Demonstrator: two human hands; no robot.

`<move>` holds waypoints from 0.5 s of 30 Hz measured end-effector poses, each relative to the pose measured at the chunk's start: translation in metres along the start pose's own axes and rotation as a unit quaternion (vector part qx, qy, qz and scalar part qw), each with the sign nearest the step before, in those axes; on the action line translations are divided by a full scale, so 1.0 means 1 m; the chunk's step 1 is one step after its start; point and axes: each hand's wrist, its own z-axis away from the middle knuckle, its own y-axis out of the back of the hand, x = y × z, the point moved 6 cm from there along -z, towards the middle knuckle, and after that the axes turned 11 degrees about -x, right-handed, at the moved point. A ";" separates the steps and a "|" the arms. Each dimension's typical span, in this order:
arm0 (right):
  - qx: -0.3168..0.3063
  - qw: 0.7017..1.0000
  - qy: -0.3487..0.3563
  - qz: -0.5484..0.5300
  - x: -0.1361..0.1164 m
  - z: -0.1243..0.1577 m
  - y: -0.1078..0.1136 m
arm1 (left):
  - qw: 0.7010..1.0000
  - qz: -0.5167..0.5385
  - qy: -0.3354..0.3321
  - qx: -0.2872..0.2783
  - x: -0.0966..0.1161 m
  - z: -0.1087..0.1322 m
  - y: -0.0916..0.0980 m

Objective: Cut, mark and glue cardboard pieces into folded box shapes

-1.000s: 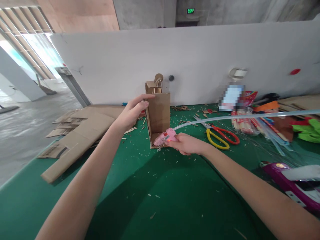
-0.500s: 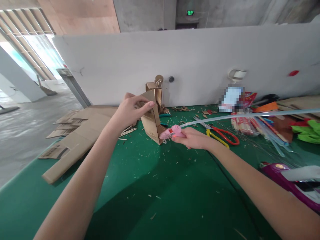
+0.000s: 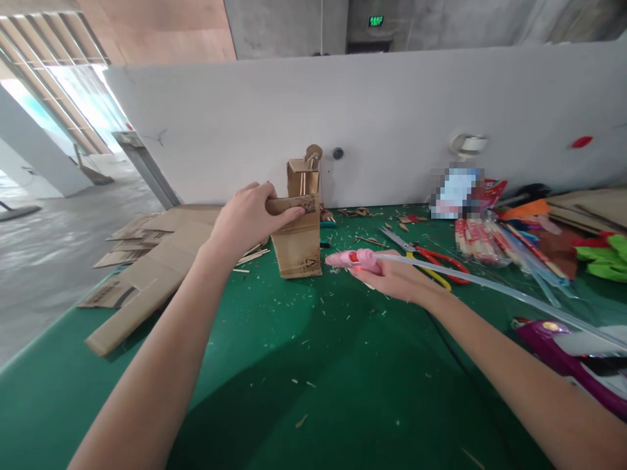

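Note:
My left hand [image 3: 249, 219] grips the top edge of a small upright cardboard piece [image 3: 298, 245] that stands on the green table [image 3: 304, 365]. Its printed outer face is turned toward me. My right hand [image 3: 392, 277] holds a pink glue gun [image 3: 353, 259] with its nozzle pointing left, just right of the cardboard's lower corner. A long clear glue stick [image 3: 490, 287] trails from the gun's back to the right. Behind the cardboard stands a small cardboard and wood model [image 3: 304, 173].
Flat cardboard sheets [image 3: 147, 274] lie at the left table edge. Red and yellow scissors [image 3: 431, 264], bundled sticks [image 3: 477, 241], clear glue sticks, green material [image 3: 605, 258] and a purple tool [image 3: 573, 356] crowd the right. A white partition [image 3: 392, 124] backs the table. Small scraps litter the surface.
My left hand turned the cardboard piece round, from its open inner side to its printed outer face, and stood it upright. The glue gun drew back to the right and lowered, its stick now sloping down.

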 end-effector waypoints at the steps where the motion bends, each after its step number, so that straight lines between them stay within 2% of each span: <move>1: -0.012 1.000 0.022 0.000 -0.004 0.001 0.000 | 1.000 -0.007 0.002 0.004 0.000 0.000 0.000; 7: -0.060 0.994 0.084 0.019 -0.013 -0.005 -0.011 | 1.000 -0.020 0.001 0.020 0.003 0.000 -0.002; 15: -0.054 0.992 0.113 -0.006 -0.009 -0.019 -0.028 | 0.999 -0.024 0.004 0.022 0.004 0.000 -0.004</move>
